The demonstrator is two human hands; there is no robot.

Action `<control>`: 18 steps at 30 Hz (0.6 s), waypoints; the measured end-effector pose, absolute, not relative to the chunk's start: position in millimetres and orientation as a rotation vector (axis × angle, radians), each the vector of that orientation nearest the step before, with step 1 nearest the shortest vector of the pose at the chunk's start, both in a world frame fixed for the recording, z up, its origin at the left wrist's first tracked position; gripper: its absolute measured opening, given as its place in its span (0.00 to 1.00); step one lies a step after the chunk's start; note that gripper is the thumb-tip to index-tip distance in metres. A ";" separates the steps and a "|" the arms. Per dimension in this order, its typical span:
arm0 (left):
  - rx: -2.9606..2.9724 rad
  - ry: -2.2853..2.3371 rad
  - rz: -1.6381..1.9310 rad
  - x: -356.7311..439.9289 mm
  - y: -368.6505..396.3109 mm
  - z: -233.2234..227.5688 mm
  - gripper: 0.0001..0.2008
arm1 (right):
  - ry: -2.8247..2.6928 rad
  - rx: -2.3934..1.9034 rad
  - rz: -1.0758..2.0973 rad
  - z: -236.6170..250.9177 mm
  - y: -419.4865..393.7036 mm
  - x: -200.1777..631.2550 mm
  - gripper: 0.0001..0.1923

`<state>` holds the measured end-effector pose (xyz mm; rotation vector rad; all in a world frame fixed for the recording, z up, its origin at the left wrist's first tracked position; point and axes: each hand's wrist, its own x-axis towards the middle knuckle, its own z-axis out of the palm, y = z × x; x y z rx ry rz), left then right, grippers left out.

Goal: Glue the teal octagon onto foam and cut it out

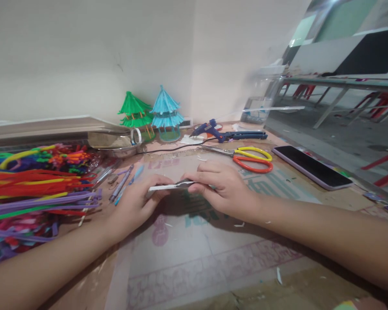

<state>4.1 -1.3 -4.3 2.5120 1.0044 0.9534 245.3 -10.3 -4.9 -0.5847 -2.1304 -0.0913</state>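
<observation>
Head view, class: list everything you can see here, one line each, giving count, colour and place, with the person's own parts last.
pipe cleaners: a big pile, many colours, left of the table.
paper pavilions: two, green and blue, by the wall.
glue gun: one, blue, behind the scissors.
scissors: one pair, yellow and orange handles, right of centre.
phone: one, dark screen, far right.
pens: a few, purple and blue, beside the pile.
tape roll: one, white, near the green pavilion.
cardboard sheet: one, printed, covering the table.
white strip: one, held between both hands.
left hand: fingers pinch the strip's left end.
right hand: fingers pinch its right end.
</observation>
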 end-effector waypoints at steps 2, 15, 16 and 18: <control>2.501 1.001 0.967 4.8 -1.0 -3.8 0.11 | -2.129 -0.589 -0.081 -5.5 -10.3 245.2 0.18; 2.261 1.196 1.038 3.3 7.8 -7.9 0.15 | -1.815 -0.831 0.331 -14.5 8.6 248.3 0.14; 2.259 1.196 1.042 3.5 7.7 -7.7 0.15 | -1.813 -0.832 0.331 -14.8 9.2 248.0 0.14; 2.253 1.196 1.056 4.3 7.5 -7.0 0.15 | -1.812 -0.838 0.326 -15.3 9.6 247.7 0.14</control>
